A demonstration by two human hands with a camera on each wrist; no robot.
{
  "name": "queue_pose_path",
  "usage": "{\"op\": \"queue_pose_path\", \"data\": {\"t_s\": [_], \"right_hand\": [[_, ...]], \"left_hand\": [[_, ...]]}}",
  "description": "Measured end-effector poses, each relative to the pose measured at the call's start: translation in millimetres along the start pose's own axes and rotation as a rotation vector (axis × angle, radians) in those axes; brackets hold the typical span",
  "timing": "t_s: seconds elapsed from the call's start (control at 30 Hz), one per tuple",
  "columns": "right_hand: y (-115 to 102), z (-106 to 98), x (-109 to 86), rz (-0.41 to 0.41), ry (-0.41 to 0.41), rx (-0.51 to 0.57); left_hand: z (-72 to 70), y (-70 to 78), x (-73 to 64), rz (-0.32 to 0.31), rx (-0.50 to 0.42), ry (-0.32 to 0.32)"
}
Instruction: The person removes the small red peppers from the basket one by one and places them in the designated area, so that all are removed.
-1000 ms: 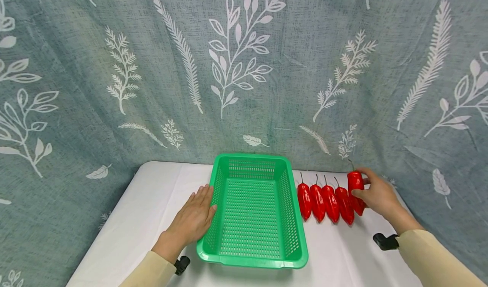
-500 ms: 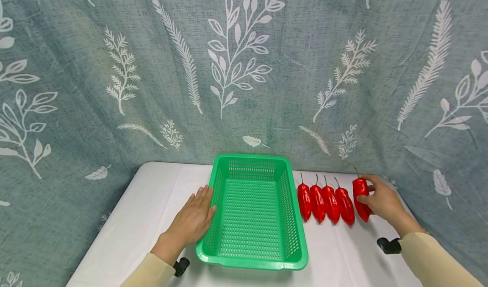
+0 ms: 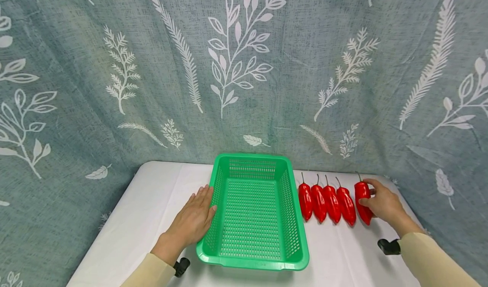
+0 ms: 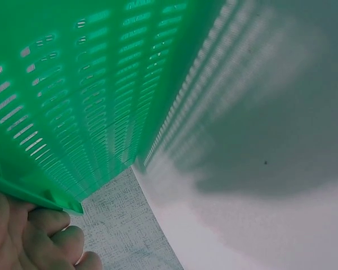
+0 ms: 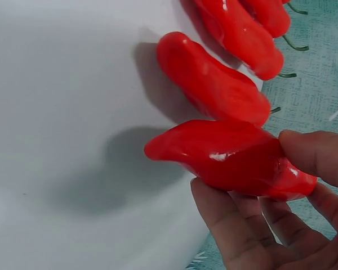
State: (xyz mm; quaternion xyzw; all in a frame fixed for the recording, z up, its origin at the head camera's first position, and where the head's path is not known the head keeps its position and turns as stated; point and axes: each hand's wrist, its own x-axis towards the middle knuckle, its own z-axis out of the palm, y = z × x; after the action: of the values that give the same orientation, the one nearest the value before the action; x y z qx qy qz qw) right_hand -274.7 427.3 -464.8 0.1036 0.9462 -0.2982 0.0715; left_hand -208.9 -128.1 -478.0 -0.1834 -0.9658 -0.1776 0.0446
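Note:
A glossy red chili pepper (image 3: 363, 202) with a thin green stem is pinched between the thumb and fingers of my right hand (image 3: 386, 202). In the right wrist view the thumb (image 5: 318, 152) lies over its stem end and the fingers are under it; its shadow falls on the table. Left of it, several like red peppers (image 3: 331, 204) lie side by side in a row, stems to the back. My left hand (image 3: 192, 219) rests with straight fingers along the left rim of a green plastic basket (image 3: 244, 261). From the left wrist, fingertips (image 4: 70, 239) show below the basket's rim.
The basket has slotted walls and nothing inside. A white-covered table (image 3: 164, 185) carries everything, with its back edge against a grey-green leaf-printed curtain (image 3: 289, 92). The peppers lie close along the basket's right wall.
My right hand has carried the pepper a little to the right and nearer to me, opening a gap from the row. My left hand has stayed on the basket rim.

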Motion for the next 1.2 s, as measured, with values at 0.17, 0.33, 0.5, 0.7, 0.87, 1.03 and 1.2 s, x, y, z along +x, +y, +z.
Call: {"op": "queue_pose_path", "data": {"t_s": [0.17,0.33,0.5,0.7,0.87,1.03,1.2], "right_hand": [[3.5,2.7,1.3,0.021,-0.004,-0.003],[5.3,5.0,3.1,0.031,-0.016,0.005],[7.3,6.8,5.0,0.049,-0.022,-0.002],[9.0,7.4,7.7,0.063,-0.032,-0.004],[11.0,9.2,10.1,0.069,-0.053,-0.008],[13.5,11.6,12.1,0.067,-0.059,-0.003],[14.9,12.4,13.8,0.067,-0.054,-0.003]], "left_hand": [[0.2,0.2,0.1,0.004,-0.008,0.008],[0.2,0.6,0.1,0.004,-0.003,0.012],[-0.2,0.7,0.1,0.001,-0.005,0.006],[-0.2,0.7,0.3,0.002,-0.015,0.006],[0.2,0.0,1.0,0.001,-0.011,0.003],[0.5,-0.8,1.4,0.002,-0.013,0.003],[0.6,-1.3,2.0,0.004,-0.013,0.001]]}}
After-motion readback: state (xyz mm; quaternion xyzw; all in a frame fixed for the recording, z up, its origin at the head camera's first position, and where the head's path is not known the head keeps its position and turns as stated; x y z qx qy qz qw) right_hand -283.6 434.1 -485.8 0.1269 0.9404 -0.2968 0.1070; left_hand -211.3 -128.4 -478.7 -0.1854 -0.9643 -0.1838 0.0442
